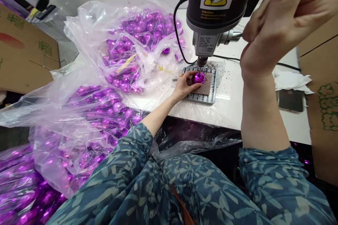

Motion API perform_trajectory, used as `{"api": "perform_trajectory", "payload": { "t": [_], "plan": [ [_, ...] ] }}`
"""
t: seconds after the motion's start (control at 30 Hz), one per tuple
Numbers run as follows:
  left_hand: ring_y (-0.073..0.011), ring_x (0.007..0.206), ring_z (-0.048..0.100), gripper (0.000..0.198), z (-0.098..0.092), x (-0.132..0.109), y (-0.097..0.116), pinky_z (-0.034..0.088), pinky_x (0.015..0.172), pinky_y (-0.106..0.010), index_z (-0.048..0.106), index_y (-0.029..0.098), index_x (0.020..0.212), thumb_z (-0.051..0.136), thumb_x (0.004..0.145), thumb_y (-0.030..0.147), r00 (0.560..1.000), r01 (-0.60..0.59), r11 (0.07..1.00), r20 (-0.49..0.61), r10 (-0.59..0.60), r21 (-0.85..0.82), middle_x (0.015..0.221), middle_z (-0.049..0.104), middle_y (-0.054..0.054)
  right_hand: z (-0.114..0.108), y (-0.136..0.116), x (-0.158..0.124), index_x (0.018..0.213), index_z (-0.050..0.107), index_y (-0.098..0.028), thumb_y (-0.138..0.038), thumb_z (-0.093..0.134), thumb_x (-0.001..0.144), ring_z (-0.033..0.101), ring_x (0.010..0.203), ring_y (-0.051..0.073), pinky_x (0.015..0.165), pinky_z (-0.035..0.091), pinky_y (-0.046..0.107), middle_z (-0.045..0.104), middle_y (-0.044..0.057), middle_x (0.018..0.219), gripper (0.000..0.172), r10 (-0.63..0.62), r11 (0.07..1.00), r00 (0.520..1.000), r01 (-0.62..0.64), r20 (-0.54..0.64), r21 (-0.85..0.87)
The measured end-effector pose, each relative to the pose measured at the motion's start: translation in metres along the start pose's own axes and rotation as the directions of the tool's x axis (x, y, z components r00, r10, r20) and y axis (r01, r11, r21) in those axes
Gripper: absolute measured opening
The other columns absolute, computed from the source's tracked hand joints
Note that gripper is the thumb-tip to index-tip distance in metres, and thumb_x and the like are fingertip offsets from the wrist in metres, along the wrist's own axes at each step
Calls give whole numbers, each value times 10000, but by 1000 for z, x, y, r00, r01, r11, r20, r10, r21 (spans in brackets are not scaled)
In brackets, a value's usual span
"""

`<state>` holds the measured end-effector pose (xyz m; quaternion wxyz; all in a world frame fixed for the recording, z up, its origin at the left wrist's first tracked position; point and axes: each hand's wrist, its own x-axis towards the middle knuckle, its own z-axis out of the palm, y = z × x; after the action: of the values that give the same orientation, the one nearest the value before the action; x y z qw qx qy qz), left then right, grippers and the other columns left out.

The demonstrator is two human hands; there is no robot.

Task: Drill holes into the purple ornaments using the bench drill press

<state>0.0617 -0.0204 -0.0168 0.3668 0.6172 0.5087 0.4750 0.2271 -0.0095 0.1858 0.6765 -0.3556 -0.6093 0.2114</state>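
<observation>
My left hand (182, 87) pinches a shiny purple faceted ball (198, 79) between thumb and fingers. The ball rests on a brown board (207, 90) laid over the slotted metal base (210, 100) of a small drill press (215, 15). Directly above it is the drill chuck (202, 62), its bit coming down to the top of the ball; whether the bit is inside the ball cannot be made out. Raised at the right, my right hand (280, 31) is closed around the press's feed lever (237, 35), most of which the fingers hide.
Clear plastic bags (87, 17) full of purple balls (148, 30) cover the left side. Dark shavings lie around the base. A phone (290, 100) and white tissue (292, 81) lie at the right, near a cardboard box (320, 77). A black cable (175, 24) loops beside the press.
</observation>
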Motion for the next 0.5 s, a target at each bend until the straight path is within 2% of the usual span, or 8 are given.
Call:
{"api": "perform_trajectory", "payload": {
  "t": [0.07,0.13,0.2,0.27,0.3,0.37,0.5],
  "plan": [
    [-318,1166,649,559,0,0,1,482,1119,-461,804,284,1222,1061,744,418,1000,8,1000,-1,-8,-18,1128,791,-68,-2,3,-13,761,417,-174,-753,449,1073,524,687,38,662,463,226,379,-7,676,658,-81,996,995,82,-53,17],
    [-324,1193,645,556,1,-1,1,482,1118,-460,803,288,1208,1067,734,408,1000,13,999,-11,-13,-33,1134,790,-67,1,8,-22,687,335,-162,-749,507,1042,393,589,16,627,380,243,312,-19,610,708,-194,977,969,205,-156,54],
    [-329,1211,642,551,1,-1,0,482,1122,-467,803,292,1200,1069,731,403,1000,9,999,-17,-9,-34,1139,792,-65,8,14,-25,649,224,-142,-718,591,1009,248,521,-13,594,234,257,227,-30,546,772,-306,931,900,351,-312,100],
    [-328,1213,650,547,1,0,-1,481,1136,-478,804,293,1201,1069,737,407,1000,3,1000,-14,-3,-24,1153,797,-64,15,21,-26,637,170,-130,-683,654,992,186,491,-34,598,123,269,186,-36,512,816,-365,884,825,452,-432,117],
    [-327,1213,655,546,1,0,-1,482,1142,-482,805,292,1204,1068,741,411,1000,0,1000,-10,0,-17,1165,801,-65,17,24,-26,635,159,-133,-684,667,988,185,479,-37,599,90,272,177,-39,504,828,-371,875,805,470,-463,117],
    [-329,1218,662,548,1,0,-2,487,1153,-492,806,288,1218,1064,753,421,1000,-8,1000,-2,8,-6,1195,811,-72,20,31,-25,640,135,-158,-732,667,976,212,454,-28,584,77,276,165,-43,497,852,-347,892,818,439,-458,109],
    [-334,1228,659,554,0,0,-2,500,1161,-507,806,294,1226,1063,758,443,1000,-15,1000,6,15,-15,1196,815,-72,16,47,-29,661,55,-193,-768,674,973,214,418,1,547,83,304,89,-41,492,900,-366,889,789,453,-493,66]
  ]
}}
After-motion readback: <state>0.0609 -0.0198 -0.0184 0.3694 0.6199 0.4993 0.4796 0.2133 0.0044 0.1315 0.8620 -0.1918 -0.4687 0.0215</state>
